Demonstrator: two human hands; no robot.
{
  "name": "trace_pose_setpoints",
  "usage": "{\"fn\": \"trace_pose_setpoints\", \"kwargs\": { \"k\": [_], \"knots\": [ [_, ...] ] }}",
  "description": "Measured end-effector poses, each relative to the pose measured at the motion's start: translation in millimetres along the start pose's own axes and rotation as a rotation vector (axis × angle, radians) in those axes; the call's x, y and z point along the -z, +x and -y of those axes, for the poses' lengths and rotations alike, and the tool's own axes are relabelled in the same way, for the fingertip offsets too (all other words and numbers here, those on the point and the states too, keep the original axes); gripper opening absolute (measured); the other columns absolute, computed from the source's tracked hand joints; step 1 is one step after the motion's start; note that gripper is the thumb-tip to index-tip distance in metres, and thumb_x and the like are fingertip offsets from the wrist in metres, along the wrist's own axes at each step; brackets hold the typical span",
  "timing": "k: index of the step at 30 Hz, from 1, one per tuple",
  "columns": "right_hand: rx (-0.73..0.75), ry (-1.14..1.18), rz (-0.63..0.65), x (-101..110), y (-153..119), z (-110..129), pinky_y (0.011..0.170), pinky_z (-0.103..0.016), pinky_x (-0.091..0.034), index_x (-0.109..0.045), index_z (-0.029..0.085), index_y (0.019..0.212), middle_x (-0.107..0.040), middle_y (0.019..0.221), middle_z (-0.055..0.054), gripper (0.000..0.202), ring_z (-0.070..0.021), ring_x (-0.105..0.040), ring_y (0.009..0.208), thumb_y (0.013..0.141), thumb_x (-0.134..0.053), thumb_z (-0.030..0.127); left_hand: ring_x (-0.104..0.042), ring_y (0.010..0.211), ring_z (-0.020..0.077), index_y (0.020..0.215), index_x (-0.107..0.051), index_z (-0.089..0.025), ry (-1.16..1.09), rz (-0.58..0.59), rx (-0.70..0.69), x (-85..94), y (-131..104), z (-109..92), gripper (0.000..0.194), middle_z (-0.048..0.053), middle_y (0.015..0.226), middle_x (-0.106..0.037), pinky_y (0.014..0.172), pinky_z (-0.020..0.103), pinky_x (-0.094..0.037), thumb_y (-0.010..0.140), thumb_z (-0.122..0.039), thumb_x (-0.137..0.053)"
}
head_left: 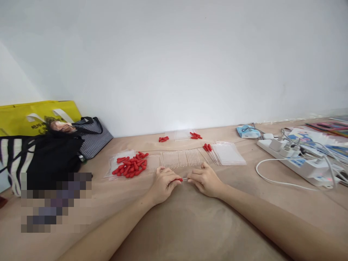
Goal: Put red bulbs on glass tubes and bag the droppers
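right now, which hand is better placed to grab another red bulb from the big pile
Likely the left hand: it is nearer the pile of red bulbs, though it would first release the red piece it pinches. The right hand, at the clear tube, sits farther away.

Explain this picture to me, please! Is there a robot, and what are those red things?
There's no robot here, just a person's two bare hands. The camera sits on the person's head, looking forward and down. The left hand pinches a small red bulb, and the right hand holds the thin clear tube at its end. On the brown surface lie a pile of red bulbs, a row of clear tubes, and a few tubes with red tops beside clear bags. Off to the right is a white power strip with plugs and cables.
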State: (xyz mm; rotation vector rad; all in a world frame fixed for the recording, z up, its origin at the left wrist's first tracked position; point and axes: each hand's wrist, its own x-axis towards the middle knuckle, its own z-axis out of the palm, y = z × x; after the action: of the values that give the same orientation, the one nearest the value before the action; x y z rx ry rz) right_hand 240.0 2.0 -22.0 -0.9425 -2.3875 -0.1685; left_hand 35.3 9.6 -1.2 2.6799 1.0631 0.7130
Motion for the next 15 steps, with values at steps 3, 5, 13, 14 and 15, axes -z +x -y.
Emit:
{"fn": "trace_pose_setpoints", "kwargs": {
  "k": [3, 5, 13, 14, 15],
  "knots": [
    [0.001, 0.005, 0.002, 1.6, 1.0, 1.4, 0.063, -0.029, -0.021, -0.06, 0.019, 0.086, -0.059, 0.069, -0.001, 0.024, -0.0099, -0.048, 0.06, 0.087, -0.037, 0.024, -0.055, 0.074, 0.0154, 0.079, -0.062, -0.023, -0.029, -0.001, 0.018, 0.2, 0.1, 1.5, 0.018, -0.001, 0.074, -0.066, 0.082, 0.037, -0.024, 0.084, -0.027, -0.045],
    [-0.002, -0.006, 0.004, 3.1, 2.0, 3.1, 0.064, -0.029, -0.022, -0.06, 0.019, 0.088, -0.059, 0.072, -0.002, 0.022, -0.0114, -0.048, 0.065, 0.086, -0.039, 0.024, -0.055, 0.073, 0.0152, 0.081, -0.062, -0.023, -0.037, -0.008, 0.042, 0.8, 0.4, 1.6, 0.018, -0.001, 0.075, -0.065, 0.082, 0.038, -0.024, 0.084, -0.028, -0.045],
    [-0.111, -0.133, -0.035, 0.5, -2.7, -7.4, 0.066, -0.031, -0.028, -0.058, 0.018, 0.099, -0.057, 0.081, -0.007, 0.025, -0.0174, -0.048, 0.074, 0.081, -0.04, 0.014, -0.051, 0.085, 0.0185, 0.108, -0.048, -0.022, -0.027, -0.182, 0.164, -4.9, -1.2, 11.7, 0.029, 0.004, 0.096, -0.057, 0.08, 0.036, -0.036, 0.08, -0.03, -0.05],
    [-0.182, -0.134, -0.071, -0.1, -4.0, -13.5, 0.066, -0.031, -0.029, -0.055, 0.017, 0.102, -0.057, 0.083, -0.008, 0.027, -0.0182, -0.049, 0.075, 0.081, -0.039, 0.014, -0.051, 0.083, 0.018, 0.11, -0.045, -0.021, -0.038, -0.206, 0.192, -6.5, -1.6, 13.5, 0.033, 0.005, 0.097, -0.055, 0.077, 0.035, -0.039, 0.079, -0.029, -0.051],
    [-0.263, -0.131, -0.112, -0.6, -5.3, -20.9, 0.066, -0.031, -0.031, -0.053, 0.016, 0.105, -0.058, 0.084, -0.008, 0.029, -0.0189, -0.05, 0.076, 0.081, -0.038, 0.014, -0.051, 0.08, 0.0172, 0.11, -0.044, -0.021, -0.051, -0.206, 0.213, -7.8, -1.8, 14.8, 0.033, 0.005, 0.096, -0.054, 0.073, 0.033, -0.041, 0.078, -0.028, -0.051]
  ]
}}
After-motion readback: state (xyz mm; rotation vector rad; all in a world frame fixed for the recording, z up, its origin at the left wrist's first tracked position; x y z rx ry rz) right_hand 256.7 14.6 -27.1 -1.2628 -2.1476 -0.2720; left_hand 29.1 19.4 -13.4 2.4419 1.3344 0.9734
